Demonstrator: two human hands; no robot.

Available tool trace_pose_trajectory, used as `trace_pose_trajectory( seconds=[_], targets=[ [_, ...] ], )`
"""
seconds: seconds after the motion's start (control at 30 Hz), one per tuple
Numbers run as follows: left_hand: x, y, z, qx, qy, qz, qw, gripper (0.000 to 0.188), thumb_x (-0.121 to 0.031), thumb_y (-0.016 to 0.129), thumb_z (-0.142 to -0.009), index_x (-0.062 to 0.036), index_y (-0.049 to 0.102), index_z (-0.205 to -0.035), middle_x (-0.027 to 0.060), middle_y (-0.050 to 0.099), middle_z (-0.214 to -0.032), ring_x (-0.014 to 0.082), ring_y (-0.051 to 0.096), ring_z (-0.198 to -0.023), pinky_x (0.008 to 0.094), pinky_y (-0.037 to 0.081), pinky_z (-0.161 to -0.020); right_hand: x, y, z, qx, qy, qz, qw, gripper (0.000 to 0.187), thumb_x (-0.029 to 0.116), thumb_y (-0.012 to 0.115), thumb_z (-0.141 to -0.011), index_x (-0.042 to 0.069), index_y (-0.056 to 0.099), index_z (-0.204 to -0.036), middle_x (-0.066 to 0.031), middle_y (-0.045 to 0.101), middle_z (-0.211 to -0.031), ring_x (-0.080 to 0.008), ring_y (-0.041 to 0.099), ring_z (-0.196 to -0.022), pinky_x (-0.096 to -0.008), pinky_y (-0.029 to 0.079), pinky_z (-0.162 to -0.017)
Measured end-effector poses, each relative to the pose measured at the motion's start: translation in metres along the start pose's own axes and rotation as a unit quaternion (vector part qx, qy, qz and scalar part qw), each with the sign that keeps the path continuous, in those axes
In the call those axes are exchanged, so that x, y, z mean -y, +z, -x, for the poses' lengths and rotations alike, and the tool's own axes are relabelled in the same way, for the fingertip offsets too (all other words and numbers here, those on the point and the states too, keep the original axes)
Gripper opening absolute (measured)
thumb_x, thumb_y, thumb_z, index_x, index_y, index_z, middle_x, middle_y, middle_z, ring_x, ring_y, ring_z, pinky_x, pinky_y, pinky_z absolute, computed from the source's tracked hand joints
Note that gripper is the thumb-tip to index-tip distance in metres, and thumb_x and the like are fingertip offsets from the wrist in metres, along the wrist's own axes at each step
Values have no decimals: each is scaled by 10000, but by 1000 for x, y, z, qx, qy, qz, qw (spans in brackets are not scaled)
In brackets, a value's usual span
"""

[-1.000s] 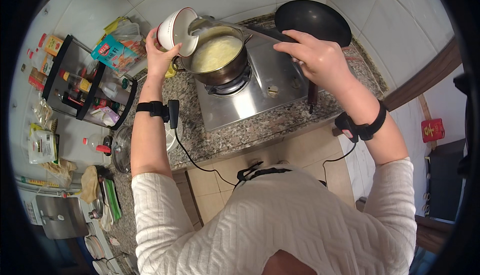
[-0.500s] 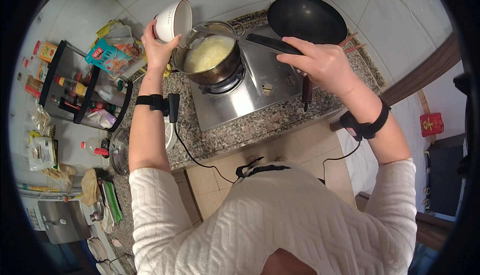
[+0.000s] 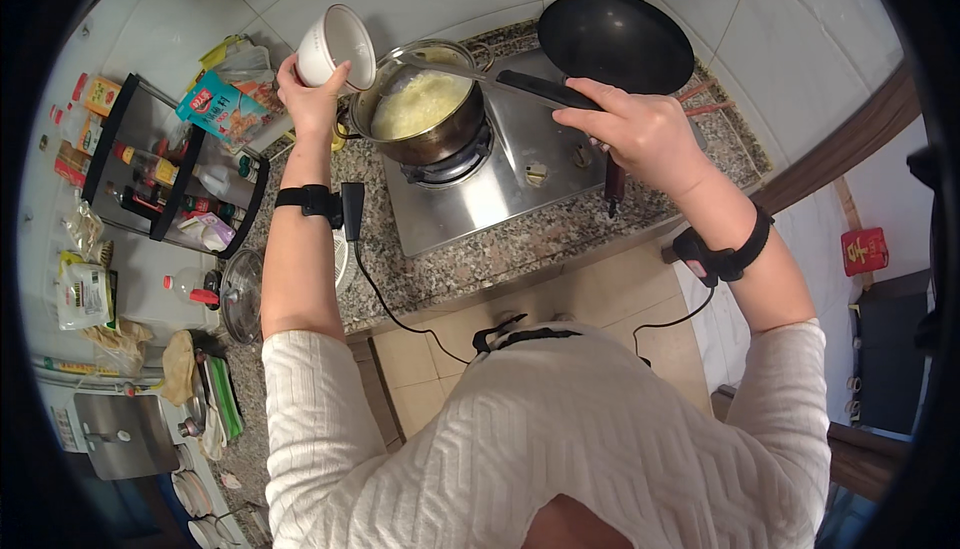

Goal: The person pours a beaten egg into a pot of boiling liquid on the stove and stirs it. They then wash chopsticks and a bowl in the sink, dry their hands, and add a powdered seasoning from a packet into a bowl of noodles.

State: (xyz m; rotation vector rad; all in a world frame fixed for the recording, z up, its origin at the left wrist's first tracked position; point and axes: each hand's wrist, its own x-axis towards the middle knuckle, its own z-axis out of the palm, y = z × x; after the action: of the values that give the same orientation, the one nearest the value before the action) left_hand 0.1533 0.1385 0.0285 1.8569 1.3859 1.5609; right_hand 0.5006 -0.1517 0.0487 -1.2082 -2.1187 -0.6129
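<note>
Tilted at the upper left of the pot, a white bowl is gripped by my left hand, its mouth turned to the right and partly toward me. My right hand is closed around the black handle of a long metal ladle. The ladle's shaft crosses the pot's far rim to the left; its head is hard to make out. Inside the steel pot, on the left burner, is pale yellow, frothy-looking food.
A black wok sits on the right burner, its handle pointing toward me. Chopsticks lie beside it. To the left stand a black rack of bottles, a blue food packet and a glass lid. Two control knobs face the stove's front.
My left hand has shifted slightly left and turned the bowl, so more of its inside faces me. My right hand and the ladle have hardly moved.
</note>
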Motion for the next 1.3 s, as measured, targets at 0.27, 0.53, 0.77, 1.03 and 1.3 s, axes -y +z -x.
trace_pose_trajectory(
  seconds=[0.27,0.53,0.77,1.03,1.3],
  targets=[
    [3,-33,32,12,-221,406,886,660,-162,702,-882,-64,315,-1408,196,398,-1362,336,502,-1233,530,573,-912,-2,16,-8,-11,71,-28,997,328,37,684,-747,182,724,-1038,-77,704,-1070,-265,704,-724,-359,579,-604],
    [-2,-73,149,-2,-259,592,763,718,-128,691,-817,-7,358,-1441,226,465,-1399,417,461,-1300,571,455,-1089,-8,37,-38,112,37,-46,992,305,8,683,-771,158,716,-1034,-41,709,-1001,-264,694,-785,-367,572,-643],
    [-19,-105,233,23,-239,567,788,790,-149,724,-814,-21,313,-1477,191,458,-1423,364,503,-1295,530,503,-1039,9,90,-71,104,-11,-48,993,322,10,608,-764,151,726,-1028,-60,726,-938,-276,703,-813,-393,572,-660],
    [-21,-143,272,-9,-336,603,724,837,-213,740,-816,-49,282,-1497,216,416,-1463,387,473,-1323,561,478,-1059,4,101,-90,129,46,10,990,277,57,620,-840,137,722,-1085,-86,722,-864,-312,687,-795,-412,569,-706],
    [4,-225,299,-92,-355,624,690,745,-227,694,-839,-99,343,-1483,146,444,-1466,376,478,-1315,596,451,-1060,2,59,-122,232,295,-160,913,298,191,576,-950,13,673,-1169,-34,660,-758,-119,658,-699,-259,473,-497]
  ],
)
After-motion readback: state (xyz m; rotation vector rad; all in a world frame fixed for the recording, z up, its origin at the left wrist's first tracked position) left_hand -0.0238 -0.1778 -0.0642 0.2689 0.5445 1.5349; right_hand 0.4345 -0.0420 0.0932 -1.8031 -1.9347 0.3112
